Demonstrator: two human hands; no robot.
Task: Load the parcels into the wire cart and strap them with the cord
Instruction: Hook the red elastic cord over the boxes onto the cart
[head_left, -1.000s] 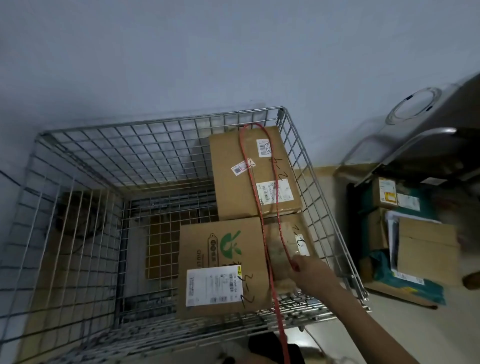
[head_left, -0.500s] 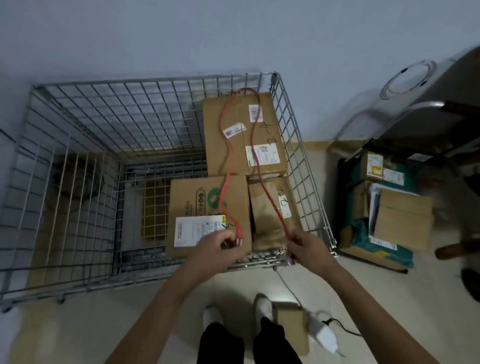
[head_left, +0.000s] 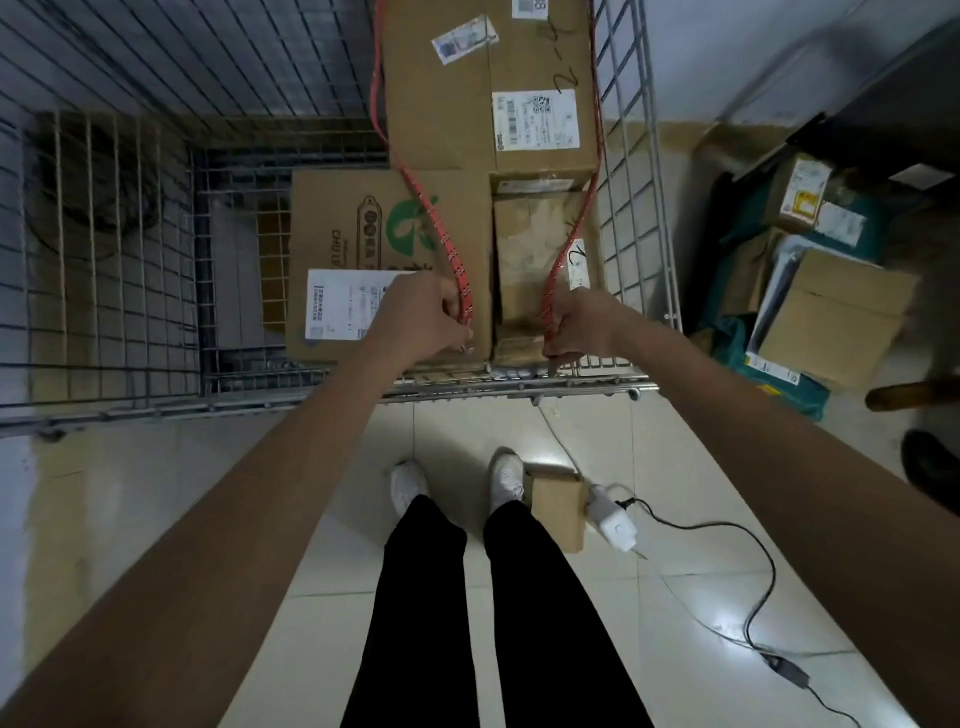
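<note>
Wire cart seen from above, with three cardboard parcels packed in its right half. The left hand, fingers curled, pinches one end of the red cord over the logo-printed box; the right hand grips the other end over the tape-wrapped parcel. Beyond both grips the cord runs up either side of the large labelled box; a heap of parcels lies on the floor, right of the cart.

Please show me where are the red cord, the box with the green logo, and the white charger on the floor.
red cord (head_left: 451, 254): head view, on left strand.
box with the green logo (head_left: 332, 208): head view, on top face.
white charger (head_left: 615, 522): head view, on its body.
</note>
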